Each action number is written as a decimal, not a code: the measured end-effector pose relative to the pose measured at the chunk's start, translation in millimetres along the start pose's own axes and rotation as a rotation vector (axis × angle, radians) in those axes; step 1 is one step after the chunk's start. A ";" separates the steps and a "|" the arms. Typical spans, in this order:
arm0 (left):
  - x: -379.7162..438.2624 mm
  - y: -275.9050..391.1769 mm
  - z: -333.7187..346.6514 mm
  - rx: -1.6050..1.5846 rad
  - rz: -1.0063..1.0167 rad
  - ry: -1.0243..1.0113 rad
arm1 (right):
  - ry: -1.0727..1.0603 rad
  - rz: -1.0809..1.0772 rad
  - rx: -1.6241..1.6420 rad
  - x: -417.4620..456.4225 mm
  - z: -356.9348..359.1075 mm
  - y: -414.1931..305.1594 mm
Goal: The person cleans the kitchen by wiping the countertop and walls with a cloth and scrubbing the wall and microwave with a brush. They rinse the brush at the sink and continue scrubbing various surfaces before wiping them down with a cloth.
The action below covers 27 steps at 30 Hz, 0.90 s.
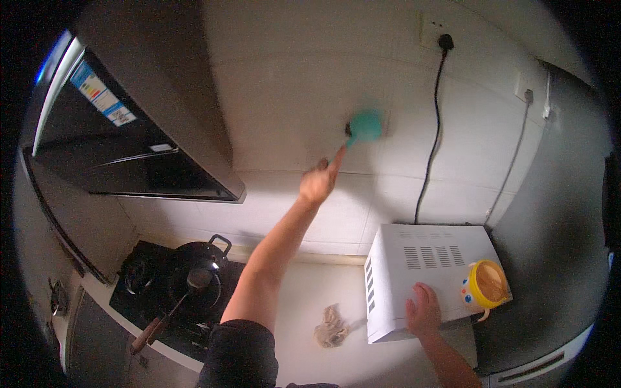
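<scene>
My left hand (319, 184) reaches far up in front of the tiled wall (291, 102) and grips the handle of a teal round-headed tool (366, 125). Motion blurs its head, and I cannot tell whether it touches the tiles. A small dark spot shows just left of the head. Lower right, my right hand (425, 310) rests on the top of a white microwave oven (432, 281) near its front edge, holding nothing. To the right of that hand, a cup with a yellow rim and cartoon eyes (478, 286) stands on the microwave.
A crumpled beige rag (332, 328) lies on the white countertop (301, 300). Left are a black wok (204, 252) on the stove and a wooden-handled utensil (145, 334). A dark range hood (160, 140) juts out above. A black power cord (436, 111) hangs beside the refrigerator (548, 233).
</scene>
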<state>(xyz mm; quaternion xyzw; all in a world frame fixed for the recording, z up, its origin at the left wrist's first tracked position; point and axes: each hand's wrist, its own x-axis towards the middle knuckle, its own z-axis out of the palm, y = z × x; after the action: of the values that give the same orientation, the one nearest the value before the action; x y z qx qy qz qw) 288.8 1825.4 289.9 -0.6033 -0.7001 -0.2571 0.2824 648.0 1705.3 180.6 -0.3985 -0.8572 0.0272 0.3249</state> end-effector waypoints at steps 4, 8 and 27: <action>-46.8 -23.1 21.3 -0.009 -0.004 -0.171 | 0.012 -0.041 -0.012 2.1 0.0 2.5; -18.0 -47.7 3.9 -0.035 -0.244 0.109 | -0.017 0.019 -0.038 0.5 -0.7 -0.1; -47.1 -105.5 19.0 -0.351 -0.542 0.646 | -0.018 0.026 -0.026 1.2 0.9 -2.8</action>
<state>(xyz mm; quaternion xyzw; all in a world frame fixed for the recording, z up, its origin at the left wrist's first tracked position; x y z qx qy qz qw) 188.1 1791.1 241.1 -0.3260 -0.6547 -0.6113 0.3023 645.0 1704.4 181.3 -0.4133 -0.8553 0.0238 0.3116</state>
